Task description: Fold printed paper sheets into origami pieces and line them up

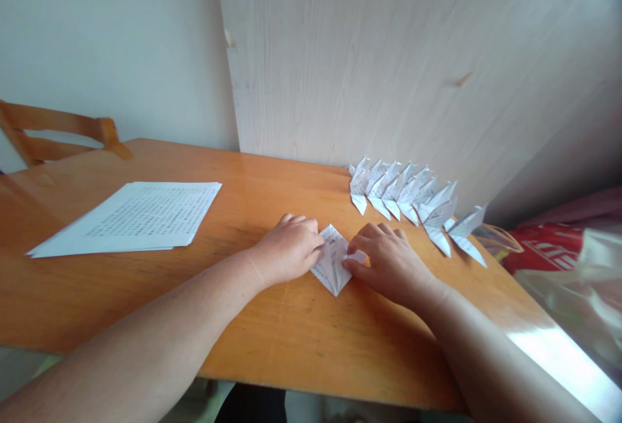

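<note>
The paper (334, 275) lies on the bench (272, 326) in front of the person, between the two hands. It is folded into a diamond, with one point toward the person and one toward the panel (340, 54), and printed characters show on it. The left hand (290, 249) comes in from the left, its fingers bent and drawn close together, with fingertips and thumb at the paper's left edge; whether they pinch it or only press on it, I cannot tell. The right hand (389, 260) has thumb and forefinger nearly together on a small flap at the paper's right edge, the other fingers curled above.

Beyond the right hand, folded shapes (405, 191) stand close together in rows on the bench, near the panel. The rightmost ones stand near the bench's right edge. To the left, well apart from the left hand, a stack (150, 210) of printed sheets lies flat. A chair (63, 126) stands at the far left, and a red bag (549, 245) sits past the bench's right edge
</note>
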### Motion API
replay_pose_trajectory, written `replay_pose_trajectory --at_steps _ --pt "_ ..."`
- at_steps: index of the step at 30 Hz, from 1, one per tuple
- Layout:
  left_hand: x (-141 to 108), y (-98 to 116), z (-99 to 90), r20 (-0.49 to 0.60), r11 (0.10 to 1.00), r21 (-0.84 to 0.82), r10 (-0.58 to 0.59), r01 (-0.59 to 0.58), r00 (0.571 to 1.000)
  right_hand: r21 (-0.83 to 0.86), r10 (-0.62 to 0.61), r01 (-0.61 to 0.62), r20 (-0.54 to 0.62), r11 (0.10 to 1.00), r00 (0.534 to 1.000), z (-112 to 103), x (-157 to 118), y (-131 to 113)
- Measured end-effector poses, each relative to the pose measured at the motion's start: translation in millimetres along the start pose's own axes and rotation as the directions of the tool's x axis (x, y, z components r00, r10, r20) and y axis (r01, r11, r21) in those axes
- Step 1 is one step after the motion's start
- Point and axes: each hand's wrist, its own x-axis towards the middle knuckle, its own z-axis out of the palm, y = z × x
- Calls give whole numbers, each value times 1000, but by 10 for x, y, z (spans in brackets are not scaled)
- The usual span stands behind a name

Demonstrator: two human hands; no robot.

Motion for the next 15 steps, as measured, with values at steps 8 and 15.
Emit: replay_pose_trajectory --at_steps 8,15 --pt "-8 35 27 -17 1000 -31 -5 5 1000 19 -105 105 8 994 994 27 -7 -16" --pt "-2 46 27 11 996 -76 48 -47 999 40 -159 157 47 987 986 50 -16 -55"
